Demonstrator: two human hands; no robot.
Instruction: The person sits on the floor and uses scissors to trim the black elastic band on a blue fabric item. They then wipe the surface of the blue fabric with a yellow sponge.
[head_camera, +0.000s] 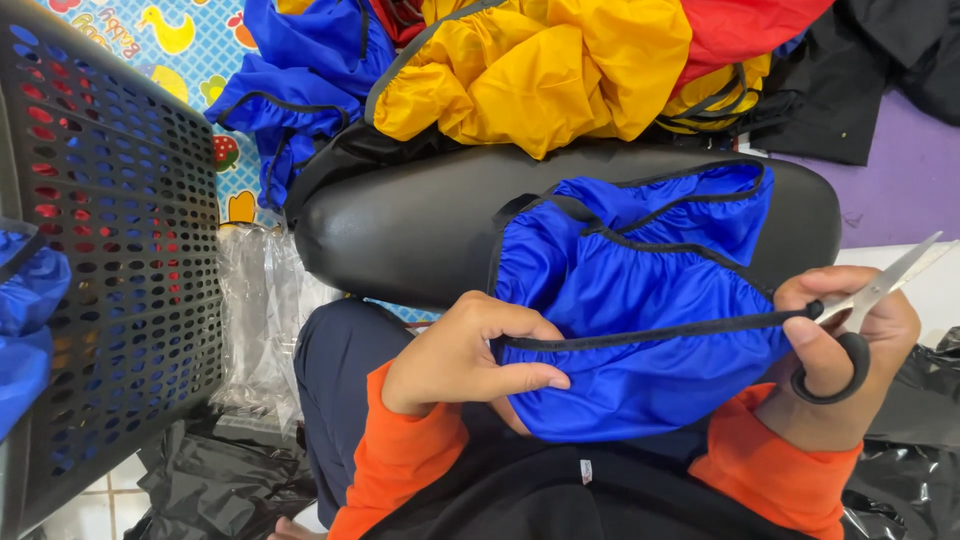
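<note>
A blue fabric cover (640, 300) with black elastic trim lies over a black padded cushion (420, 220) and my lap. My left hand (470, 355) pinches the black trim at the cover's near left edge. My right hand (850, 350) holds black-handled scissors (880, 290), with thumb and fingers through the loops; the blades point up to the right. The same hand also keeps the black trim (660, 332) pulled taut between both hands. Orange sleeves cover my wrists.
A pile of yellow, red and blue fabric pieces (540, 60) rests behind the cushion. A black perforated plastic basket (120, 240) holding blue fabric stands at left. Clear plastic bags (260, 310) lie beside it, with black plastic bags (910, 420) at right.
</note>
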